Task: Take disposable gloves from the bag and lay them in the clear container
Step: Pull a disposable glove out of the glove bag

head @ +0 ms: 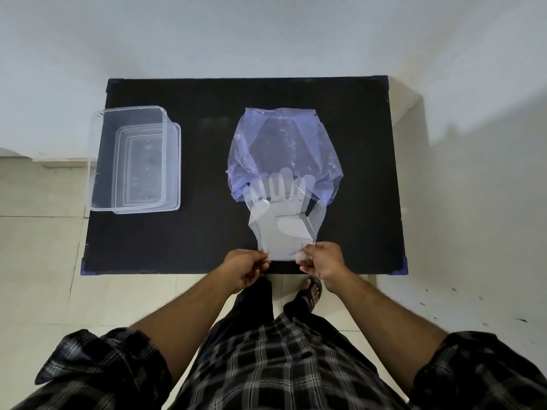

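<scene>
A translucent bluish plastic bag [284, 149] lies on the black table [207, 232], its mouth facing me. Clear disposable gloves [281, 220] stick out of that mouth, fingers still just inside, cuffs toward me. My left hand [247, 269] pinches the left corner of the cuff edge and my right hand [322, 260] pinches the right corner, both at the table's near edge. The clear container [130, 155] stands at the table's left edge, far from the gloves, and looks empty.
A clear lid [173, 167] lies under or beside the container on its right side. The table is backed by a white wall. My sandalled foot [310, 292] and tiled floor show below the table's near edge.
</scene>
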